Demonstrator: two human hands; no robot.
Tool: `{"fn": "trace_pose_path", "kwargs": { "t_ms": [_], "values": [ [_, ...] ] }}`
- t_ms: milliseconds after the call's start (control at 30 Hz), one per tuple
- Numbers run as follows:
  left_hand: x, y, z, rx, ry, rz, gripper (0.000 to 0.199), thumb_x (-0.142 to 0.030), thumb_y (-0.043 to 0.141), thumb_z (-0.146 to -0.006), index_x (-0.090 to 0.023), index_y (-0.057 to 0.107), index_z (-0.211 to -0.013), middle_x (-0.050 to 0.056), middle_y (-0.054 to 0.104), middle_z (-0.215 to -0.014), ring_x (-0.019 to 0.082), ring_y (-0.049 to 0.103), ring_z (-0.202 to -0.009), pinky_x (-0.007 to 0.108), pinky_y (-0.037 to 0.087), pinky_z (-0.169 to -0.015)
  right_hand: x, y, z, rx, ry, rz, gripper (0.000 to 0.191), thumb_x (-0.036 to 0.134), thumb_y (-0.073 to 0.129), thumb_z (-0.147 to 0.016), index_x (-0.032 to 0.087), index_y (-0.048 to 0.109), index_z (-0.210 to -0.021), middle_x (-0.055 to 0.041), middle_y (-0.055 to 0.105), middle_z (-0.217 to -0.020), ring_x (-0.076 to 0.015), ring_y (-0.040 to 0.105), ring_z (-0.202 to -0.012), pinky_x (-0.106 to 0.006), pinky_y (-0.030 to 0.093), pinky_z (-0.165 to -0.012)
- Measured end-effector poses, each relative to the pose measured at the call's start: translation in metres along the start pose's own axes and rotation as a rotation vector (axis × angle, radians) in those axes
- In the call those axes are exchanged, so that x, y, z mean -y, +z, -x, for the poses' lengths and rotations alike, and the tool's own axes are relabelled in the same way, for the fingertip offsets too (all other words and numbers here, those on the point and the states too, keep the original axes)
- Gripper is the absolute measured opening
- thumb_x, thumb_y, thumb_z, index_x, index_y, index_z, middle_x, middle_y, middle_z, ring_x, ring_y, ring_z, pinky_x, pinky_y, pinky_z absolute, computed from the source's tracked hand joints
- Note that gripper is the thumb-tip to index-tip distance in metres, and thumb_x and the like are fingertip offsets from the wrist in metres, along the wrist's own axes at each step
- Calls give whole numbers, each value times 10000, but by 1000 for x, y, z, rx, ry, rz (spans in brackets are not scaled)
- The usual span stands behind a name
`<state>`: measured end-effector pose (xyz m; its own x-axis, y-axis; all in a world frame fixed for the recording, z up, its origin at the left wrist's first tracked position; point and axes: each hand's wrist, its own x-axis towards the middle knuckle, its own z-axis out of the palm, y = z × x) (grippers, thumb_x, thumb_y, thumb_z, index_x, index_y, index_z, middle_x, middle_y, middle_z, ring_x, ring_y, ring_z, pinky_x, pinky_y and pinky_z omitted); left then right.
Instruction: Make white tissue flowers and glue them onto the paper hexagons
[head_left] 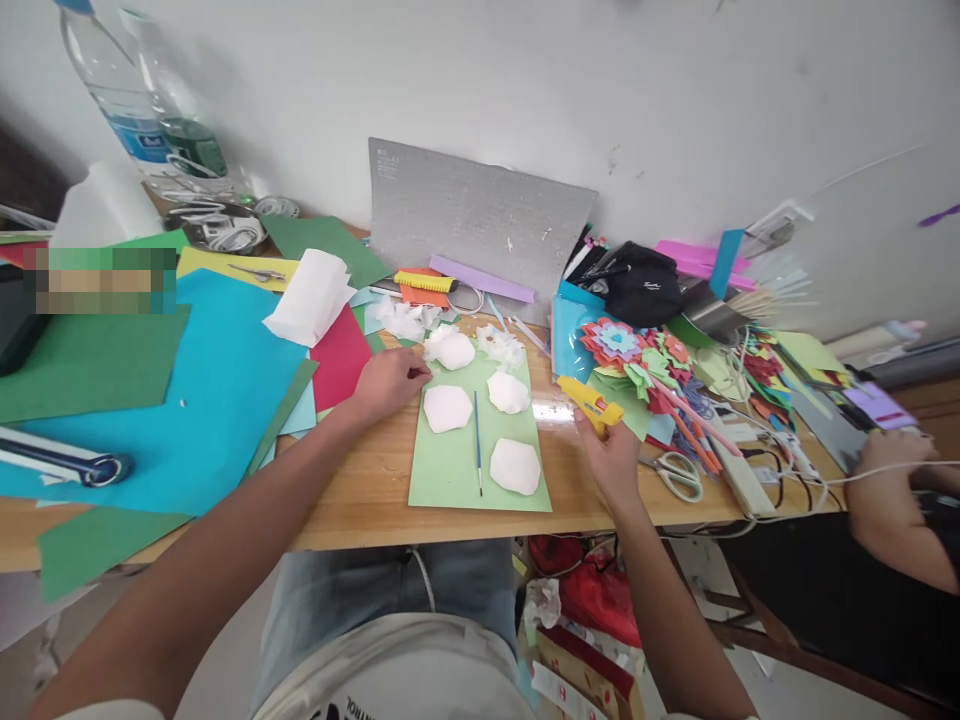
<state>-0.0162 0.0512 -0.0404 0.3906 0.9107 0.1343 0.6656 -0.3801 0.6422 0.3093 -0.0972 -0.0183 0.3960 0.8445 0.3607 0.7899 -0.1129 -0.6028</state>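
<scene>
Right hand [611, 455] gripped the yellow glue gun [590, 402]; left hand [388, 382], fingers curled, touched the green sheet [457, 470]. Four white paper hexagons [514, 466] lay there, apparently unglued.

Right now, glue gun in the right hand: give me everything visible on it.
The glue gun is yellow plastic with an orange part near its middle. It lies roughly level above the table's front half, pointing left toward the light green sheet. The right hand grips its right end from below, with fingers wrapped around the handle, which is mostly hidden. Its nozzle end is free and touches nothing. No cord can be made out. Paper flowers sit just behind it.
</scene>
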Motion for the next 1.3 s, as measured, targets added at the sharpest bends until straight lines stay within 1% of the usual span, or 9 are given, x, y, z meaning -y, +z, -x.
{"fn": "trace_pose_path", "kwargs": {
  "t_ms": [200, 367, 600, 733, 833, 900, 1033, 1167, 1300],
  "values": [
    [0, 0, -1, -1, -15, -3, 205, -331, 575, -818, -212, 742, -807, 32, 707, -866, 175, 610, -736, 276, 407, -612, -39, 1, 11, 28, 8, 146, 487, 564, 526, -873, 111, 688, -945, -167, 718, -905, -293, 642, -830, -404, 484, -773],
    [0, 0, -2, -3, -36, 7, 203, -345, 580, -812, -217, 738, -807, 30, 712, -872, 175, 616, -736, 280, 423, -630, -36, -2, 11, 38, 63, 204, 574, 647, 553, -818, 112, 670, -988, -174, 707, -908, -306, 630, -832, -408, 476, -752],
    [2, 2, -2, -47, -83, 59, 183, -350, 614, -798, -216, 739, -796, 24, 731, -889, 181, 636, -766, 281, 446, -638, -32, -11, 17, 21, 76, 176, 524, 641, 576, -805, 141, 631, -953, -102, 667, -824, -235, 582, -728, -359, 458, -684],
    [-3, 1, -3, -71, -187, 96, 174, -352, 633, -787, -217, 743, -790, 20, 748, -914, 193, 654, -800, 281, 461, -655, -37, -20, 31, -237, 8, 159, 374, 526, 545, -874, 157, 596, -911, -102, 648, -860, -242, 597, -793, -386, 481, -739],
    [-9, 0, -7, -62, -287, 117, 179, -365, 646, -786, -225, 756, -802, 11, 759, -935, 200, 666, -833, 276, 471, -674, -25, -29, 42, -464, -191, 237, 195, 372, 606, -864, 178, 584, -873, -93, 634, -852, -252, 604, -855, -406, 485, -804],
    [-13, 0, -10, -41, -331, 95, 193, -382, 648, -790, -234, 766, -827, 9, 762, -961, 205, 668, -856, 274, 477, -684, -5, -28, 44, -349, -375, 204, 69, 268, 615, -864, 201, 598, -867, -65, 640, -823, -225, 620, -825, -377, 498, -799],
    [-19, -1, -14, -7, -358, -8, 215, -391, 640, -799, -252, 776, -890, 13, 750, -1066, 216, 661, -913, 269, 481, -693, 39, -2, 30, 227, -679, 169, 163, 178, 528, -924, 217, 652, -1022, -72, 675, -991, -192, 631, -932, -327, 502, -846],
    [-22, -3, -14, 24, -350, -55, 226, -385, 617, -815, -245, 769, -906, 27, 752, -1043, 218, 656, -903, 268, 469, -682, 63, 31, 6, 460, -871, 406, 241, 104, 490, -929, 206, 670, -1053, -69, 660, -960, -175, 609, -838, -277, 458, -668],
    [-24, -5, -15, 66, -347, -74, 227, -392, 595, -821, -239, 754, -876, 36, 755, -952, 221, 649, -844, 269, 442, -629, 69, 45, -7, 599, -1071, 561, 172, 119, 522, -932, 182, 659, -1016, -77, 638, -980, -173, 575, -798, -285, 411, -638]
  ]
}}
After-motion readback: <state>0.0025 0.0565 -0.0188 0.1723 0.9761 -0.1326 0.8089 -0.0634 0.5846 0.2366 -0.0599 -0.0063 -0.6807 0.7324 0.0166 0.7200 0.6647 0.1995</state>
